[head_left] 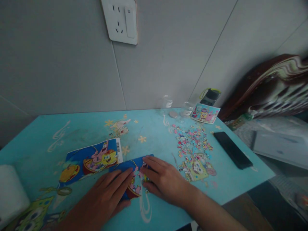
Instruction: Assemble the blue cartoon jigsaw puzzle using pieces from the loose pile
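A partly assembled jigsaw puzzle (133,190) lies on the light blue tabletop, with a blue background and pink and yellow cartoon figures. My left hand (108,189) rests flat across its left part, fingers stretched out. On its right side lies my right hand (165,179), fingers extended and slightly bent, the thumb apart. Both hands cover much of the puzzle, and no loose piece shows in either. Just behind the left hand is a picture card (92,158) with a similar blue cartoon scene and a barcode along its right edge.
Many small puzzle pieces (192,141) are spread at the right, beside a black phone (232,150). Farther back stand clear jars (187,109), a round lid (173,114), another picture card (205,113) and a dark bottle (210,96). A white roll (12,195) sits at left.
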Demonstrator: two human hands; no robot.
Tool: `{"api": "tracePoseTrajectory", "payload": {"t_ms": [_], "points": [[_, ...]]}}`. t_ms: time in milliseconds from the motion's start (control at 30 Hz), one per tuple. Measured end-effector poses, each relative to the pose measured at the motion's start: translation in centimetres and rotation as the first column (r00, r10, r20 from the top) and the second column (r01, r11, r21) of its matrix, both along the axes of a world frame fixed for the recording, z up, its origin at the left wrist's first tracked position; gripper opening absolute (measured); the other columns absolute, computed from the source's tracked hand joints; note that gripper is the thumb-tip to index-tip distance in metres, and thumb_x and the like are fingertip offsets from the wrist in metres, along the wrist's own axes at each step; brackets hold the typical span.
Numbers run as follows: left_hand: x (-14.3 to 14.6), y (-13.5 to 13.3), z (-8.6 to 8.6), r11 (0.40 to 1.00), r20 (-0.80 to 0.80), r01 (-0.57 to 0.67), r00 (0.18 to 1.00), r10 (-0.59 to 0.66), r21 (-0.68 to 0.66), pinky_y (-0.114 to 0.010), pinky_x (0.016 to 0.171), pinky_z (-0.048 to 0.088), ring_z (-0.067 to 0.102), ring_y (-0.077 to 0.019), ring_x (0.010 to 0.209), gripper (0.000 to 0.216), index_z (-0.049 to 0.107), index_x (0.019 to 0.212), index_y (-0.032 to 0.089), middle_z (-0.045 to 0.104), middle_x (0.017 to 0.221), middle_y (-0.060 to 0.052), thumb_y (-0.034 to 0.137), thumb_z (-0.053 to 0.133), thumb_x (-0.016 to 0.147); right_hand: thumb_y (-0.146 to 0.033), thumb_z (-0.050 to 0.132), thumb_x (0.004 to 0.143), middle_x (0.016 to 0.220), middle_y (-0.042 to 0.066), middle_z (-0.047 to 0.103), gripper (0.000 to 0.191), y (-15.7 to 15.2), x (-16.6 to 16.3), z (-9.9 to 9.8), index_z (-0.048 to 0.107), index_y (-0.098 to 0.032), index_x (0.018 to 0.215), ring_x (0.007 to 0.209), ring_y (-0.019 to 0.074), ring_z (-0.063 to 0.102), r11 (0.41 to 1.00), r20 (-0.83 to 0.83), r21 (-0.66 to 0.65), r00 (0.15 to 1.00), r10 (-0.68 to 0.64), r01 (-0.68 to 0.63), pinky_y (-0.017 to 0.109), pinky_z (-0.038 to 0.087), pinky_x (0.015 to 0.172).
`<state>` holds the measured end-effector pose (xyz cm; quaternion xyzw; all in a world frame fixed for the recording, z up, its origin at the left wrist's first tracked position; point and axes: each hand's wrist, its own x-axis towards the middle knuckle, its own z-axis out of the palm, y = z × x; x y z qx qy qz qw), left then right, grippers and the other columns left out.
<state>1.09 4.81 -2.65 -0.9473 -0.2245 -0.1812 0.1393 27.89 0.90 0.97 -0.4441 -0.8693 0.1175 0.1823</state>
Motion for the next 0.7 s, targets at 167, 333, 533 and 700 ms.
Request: {"api": "tracePoseTrajectory", "payload": {"t_ms": [167,333,533,700], "points": [[0.2,0.5,0.4,0.999,-0.020,0.020,1.000,-0.019,0.036,-0.040,0.099,0.040,0.061,-0.0241,0.111,0.048,0.063,0.130,0.020,0.067,0.131,-0.006,0.051,0.038,0.103,-0.037,0.054,0.100,0.145,0.014,0.054,0.039,0.2,-0.1,-0.4,0.059,-0.015,0.131,0.142,0.0230,0.043,0.999,-0.010,0.039,1.000,0.000,0.000,0.039,0.037,0.119],[0.3,1.7,0.4,0.999,-0.010,0.034,0.999,-0.034,0.008,-0.038,0.097,0.043,0.060,-0.0239,0.112,0.050,0.062,0.132,0.020,0.067,0.130,-0.006,0.055,0.043,0.100,-0.037,0.052,0.101,0.146,0.014,0.052,0.039,0.9,0.0,-0.7,0.058,-0.014,0.132,0.141,0.0227,0.043,0.997,0.007,0.070,1.000,-0.017,0.016,0.038,0.035,0.120],[0.1,4.1,-0.4,0.996,-0.003,0.063,0.998,-0.063,-0.060,-0.038,0.101,0.042,0.060,-0.0234,0.113,0.048,0.062,0.132,0.023,0.065,0.134,-0.004,0.055,0.045,0.100,-0.038,0.049,0.102,0.146,0.014,0.052,0.041,2.4,0.3,-0.8,0.058,-0.013,0.133,0.139,0.0233,0.045,0.995,0.041,0.098,0.999,-0.018,0.014,0.037,0.036,0.119],[0.1,5.7,-0.2,0.986,-0.014,0.024,1.000,-0.027,-0.168,-0.036,0.103,0.044,0.060,-0.0222,0.117,0.052,0.057,0.138,0.028,0.064,0.134,-0.003,0.059,0.045,0.098,-0.038,0.047,0.102,0.141,0.015,0.055,0.040,4.3,0.5,-0.8,0.059,-0.012,0.131,0.135,0.0221,0.048,0.988,0.080,0.151,0.997,0.008,-0.020,0.037,0.039,0.116]]}}
